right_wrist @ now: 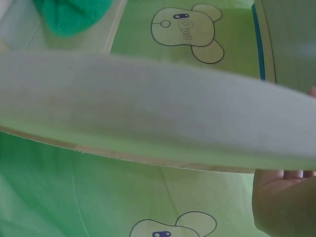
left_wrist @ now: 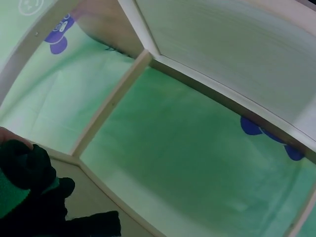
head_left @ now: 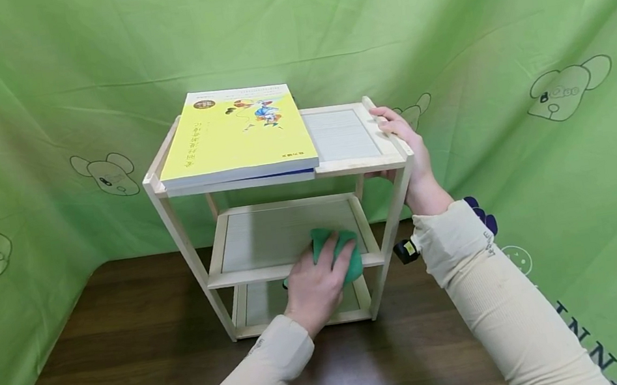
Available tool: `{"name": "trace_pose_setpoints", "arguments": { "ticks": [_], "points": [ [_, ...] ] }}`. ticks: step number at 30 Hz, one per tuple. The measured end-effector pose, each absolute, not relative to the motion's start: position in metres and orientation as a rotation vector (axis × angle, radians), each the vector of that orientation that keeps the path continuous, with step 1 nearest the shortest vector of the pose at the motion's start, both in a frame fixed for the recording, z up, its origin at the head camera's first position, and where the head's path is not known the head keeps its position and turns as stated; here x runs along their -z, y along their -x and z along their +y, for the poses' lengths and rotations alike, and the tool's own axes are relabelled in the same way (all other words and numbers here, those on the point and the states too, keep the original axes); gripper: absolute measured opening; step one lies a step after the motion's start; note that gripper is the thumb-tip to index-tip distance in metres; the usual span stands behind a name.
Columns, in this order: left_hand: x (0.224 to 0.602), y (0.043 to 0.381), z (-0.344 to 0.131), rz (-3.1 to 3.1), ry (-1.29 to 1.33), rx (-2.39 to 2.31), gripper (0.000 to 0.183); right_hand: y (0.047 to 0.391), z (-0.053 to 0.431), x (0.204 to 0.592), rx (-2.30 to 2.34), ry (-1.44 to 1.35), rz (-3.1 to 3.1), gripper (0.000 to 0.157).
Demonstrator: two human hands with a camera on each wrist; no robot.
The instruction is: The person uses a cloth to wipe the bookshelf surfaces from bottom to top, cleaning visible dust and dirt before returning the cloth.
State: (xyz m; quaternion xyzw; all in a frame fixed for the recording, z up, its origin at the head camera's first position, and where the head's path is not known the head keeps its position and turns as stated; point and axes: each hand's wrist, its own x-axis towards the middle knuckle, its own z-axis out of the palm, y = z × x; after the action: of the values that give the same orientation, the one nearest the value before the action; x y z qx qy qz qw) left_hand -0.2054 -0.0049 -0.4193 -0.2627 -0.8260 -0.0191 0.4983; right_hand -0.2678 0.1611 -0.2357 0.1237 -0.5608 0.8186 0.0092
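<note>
In the frame's centre, a wooden rack point(head_left: 255, 276) bears stacked books on its top tier, the yellow book point(head_left: 242, 139) uppermost, hiding part of the front rail. Below, at the open front, the left hand point(head_left: 314, 287), fingers spread, grasps a green cloth point(head_left: 354, 265) at the middle tier's right end. Right of centre, the right hand point(head_left: 410, 148) grips the rack's side edge.

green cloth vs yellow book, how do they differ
The green cloth looks soft and plain, while the yellow book has a flat cover with printed pictures. The left hand holds the cloth; no hand touches the book. The cloth is at the right part of the middle shelf, whereas the book lies over the left part of the top shelf. Both are at the same wooden rack.
</note>
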Motion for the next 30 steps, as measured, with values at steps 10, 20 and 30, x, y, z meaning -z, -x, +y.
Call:
{"name": "trace_pose_setpoints", "arguments": {
  "ticks": [10, 20, 30],
  "points": [
    [0.418, 0.206, 0.015, -1.992, 0.630, 0.024, 0.054, 0.268, 0.159, 0.236, -2.588, -0.393, -1.733, 0.031],
    [0.418, 0.208, 0.028, -1.983, 0.646, -0.008, 0.047, 0.267, 0.161, 0.236, -2.571, -0.384, -1.746, 0.031],
    [0.418, 0.205, 0.024, -1.995, 0.679, -0.036, 0.049, 0.267, 0.162, 0.236, -2.570, -0.375, -1.738, 0.031]
  ]
}}
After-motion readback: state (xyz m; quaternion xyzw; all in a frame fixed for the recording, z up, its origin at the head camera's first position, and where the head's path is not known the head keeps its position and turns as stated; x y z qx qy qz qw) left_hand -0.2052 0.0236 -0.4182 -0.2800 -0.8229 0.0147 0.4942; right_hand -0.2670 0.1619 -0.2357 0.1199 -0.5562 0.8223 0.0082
